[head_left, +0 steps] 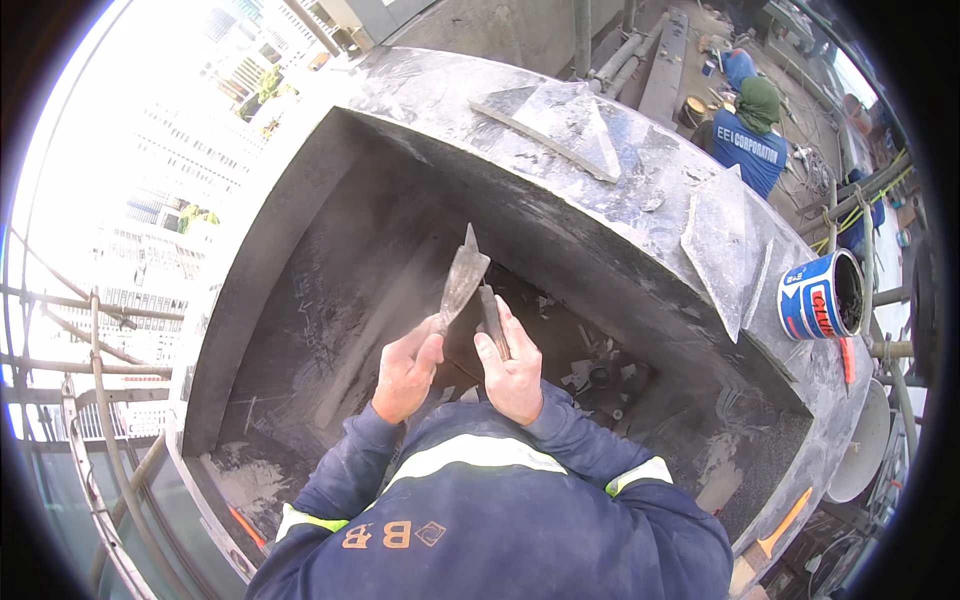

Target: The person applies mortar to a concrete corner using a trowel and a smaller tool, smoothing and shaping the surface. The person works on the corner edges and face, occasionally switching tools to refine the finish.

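Landmark: the box-shaped trough (560, 215), grey, with straight walls and a dusty, scuffed rim. Both hands and both tools are located above the trough's interior, near its middle.

Left hand (403, 375): fingers wrapped around the lower end of a trowel (464, 278). The trowel has a flat, tapered blade with a grey, residue-smeared surface. Its pointed tip is directed toward the trough's far wall.

Right hand (515, 370): fingers extended along, and thumb pressed to, the brownish grip of a narrow hand tool (492, 318). The upper end of this tool is just beside the trowel blade; contact cannot be determined.

Trough floor: broken, angular debris (600, 380), located beyond and to the right of the right hand.

Trough rim, far side: a thin, flat slab piece (560, 135) with jagged edges. Rim, right side: a pointed slab (718, 250), then a cylindrical blue-and-white can (808, 298) with its mouth open. Near right corner of the rim: an orange-handled brush (783, 525).

Clearance: the blade tip stands free of the trough's walls. Open room extends from the left hand to the trough's left wall.
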### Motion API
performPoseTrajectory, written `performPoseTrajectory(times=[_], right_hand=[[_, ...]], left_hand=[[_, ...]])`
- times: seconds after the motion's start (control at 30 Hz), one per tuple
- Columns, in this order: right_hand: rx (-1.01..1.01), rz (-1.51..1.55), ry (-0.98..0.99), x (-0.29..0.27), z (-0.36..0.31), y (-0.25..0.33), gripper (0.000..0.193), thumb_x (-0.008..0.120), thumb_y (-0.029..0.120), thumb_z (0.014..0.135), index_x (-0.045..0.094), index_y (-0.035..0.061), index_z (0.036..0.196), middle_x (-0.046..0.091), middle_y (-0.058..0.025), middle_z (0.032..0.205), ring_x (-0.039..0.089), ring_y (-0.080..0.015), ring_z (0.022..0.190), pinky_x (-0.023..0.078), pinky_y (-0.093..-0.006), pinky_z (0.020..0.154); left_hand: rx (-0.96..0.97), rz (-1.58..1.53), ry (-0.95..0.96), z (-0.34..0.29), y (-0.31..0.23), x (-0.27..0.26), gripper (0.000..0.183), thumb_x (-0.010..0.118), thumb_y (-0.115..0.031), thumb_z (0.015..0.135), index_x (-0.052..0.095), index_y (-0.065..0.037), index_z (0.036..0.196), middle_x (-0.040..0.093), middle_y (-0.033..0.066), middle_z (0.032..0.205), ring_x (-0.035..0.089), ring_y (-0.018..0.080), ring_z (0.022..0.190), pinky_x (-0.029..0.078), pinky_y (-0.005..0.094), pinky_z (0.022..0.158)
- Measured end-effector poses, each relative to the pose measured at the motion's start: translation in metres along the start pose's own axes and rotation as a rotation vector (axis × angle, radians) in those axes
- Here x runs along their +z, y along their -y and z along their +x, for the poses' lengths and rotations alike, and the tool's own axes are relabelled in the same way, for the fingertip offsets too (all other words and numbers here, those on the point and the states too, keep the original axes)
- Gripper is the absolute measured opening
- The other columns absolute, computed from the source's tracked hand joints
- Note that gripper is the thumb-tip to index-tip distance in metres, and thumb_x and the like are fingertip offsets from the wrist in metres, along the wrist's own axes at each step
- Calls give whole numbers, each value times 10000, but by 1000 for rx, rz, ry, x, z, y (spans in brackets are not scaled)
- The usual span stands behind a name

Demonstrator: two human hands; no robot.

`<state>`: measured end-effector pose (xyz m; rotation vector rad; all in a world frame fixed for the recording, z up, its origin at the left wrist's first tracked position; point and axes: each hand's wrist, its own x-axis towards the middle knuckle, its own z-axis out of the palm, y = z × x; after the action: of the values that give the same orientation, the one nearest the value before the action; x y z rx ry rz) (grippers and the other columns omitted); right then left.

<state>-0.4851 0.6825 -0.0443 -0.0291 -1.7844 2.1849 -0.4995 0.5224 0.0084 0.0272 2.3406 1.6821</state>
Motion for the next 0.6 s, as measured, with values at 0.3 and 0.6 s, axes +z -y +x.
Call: performPoseTrajectory(times=[0.3,0.6], right_hand=[[-25,-70,-224,-85,20,41,471,640,204,1006,553,-45,1396,688,-74,1049,579,-69,862,466,-219,773],[-314,-525,-782,-146,4,121,379,606,12,933,603,-98,1296,656,-136,1123,577,-95,744,482,-244,661]], left_hand=[[254,-107,-27,63,-38,38,422,550,-266,1045,582,55,1317,581,8,833,504,54,630,403,204,537],[-15,-300,824,105,-94,103,388,586,-126,983,437,12,1314,624,104,988,601,111,689,511,245,554]])
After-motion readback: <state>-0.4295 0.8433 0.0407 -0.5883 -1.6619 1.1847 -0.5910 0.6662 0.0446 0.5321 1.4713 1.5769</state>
